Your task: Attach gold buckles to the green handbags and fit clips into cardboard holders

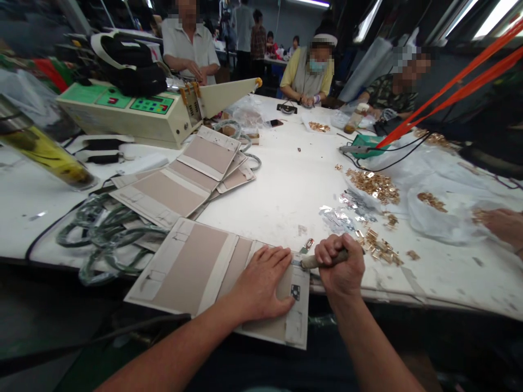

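Note:
A flat beige panel with pale strips (pixel 200 267) lies at the table's front edge, its near part over the edge. My left hand (pixel 263 283) rests on its right part, palm down with the fingers spread. In my right hand (pixel 341 267) is a tool with a worn handle (pixel 312 262), held in a fist. The tool's tip touches the panel's right margin, just beyond my left fingertips. A small dark metal plate (pixel 295 293) sits on the panel beside my left thumb. Close to the tool lies a small shiny metal piece (pixel 307 246).
More panels (pixel 163 190) are stacked behind, beside coiled green tubing (pixel 102 234). A cream machine (pixel 126 111) and a bottle (pixel 44 147) stand at left. Gold parts (pixel 373 185) and silver pieces (pixel 339 218) lie at right. Several people are around the table; another person's hand (pixel 502 226) is at far right.

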